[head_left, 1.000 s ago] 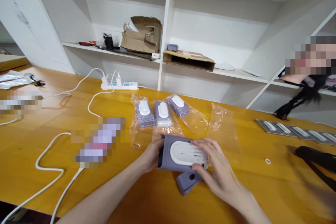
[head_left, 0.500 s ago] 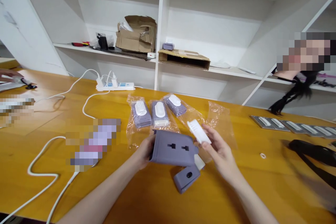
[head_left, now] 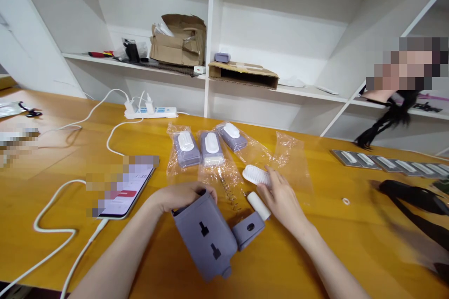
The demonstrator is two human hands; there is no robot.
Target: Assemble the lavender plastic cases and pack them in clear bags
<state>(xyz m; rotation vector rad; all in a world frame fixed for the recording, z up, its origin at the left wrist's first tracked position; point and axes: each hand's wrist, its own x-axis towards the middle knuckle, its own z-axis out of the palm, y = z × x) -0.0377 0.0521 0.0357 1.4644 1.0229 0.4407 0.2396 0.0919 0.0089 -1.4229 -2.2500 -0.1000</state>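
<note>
My left hand grips the open end of a grey-purple plastic housing, its fingertips hidden inside. Two dark T-shaped slots show on the housing's face, which is tilted down toward me. Low over the table, my right hand holds a white ribbed oval piece between thumb and fingers. Below that hand lie a white cylinder and a small grey-purple part with a dark oval hole. A coil spring lies left of the cylinder.
Behind my hands, several bagged purple units with white ovals lie beside a clear plastic bag. At left are a phone on a cable and a power strip. Flat grey pieces and a black strap lie right.
My left hand has turned the housing so its far end points down toward me. My right hand has lowered the white piece toward the table. The spring and cylinder have come into fuller view.
</note>
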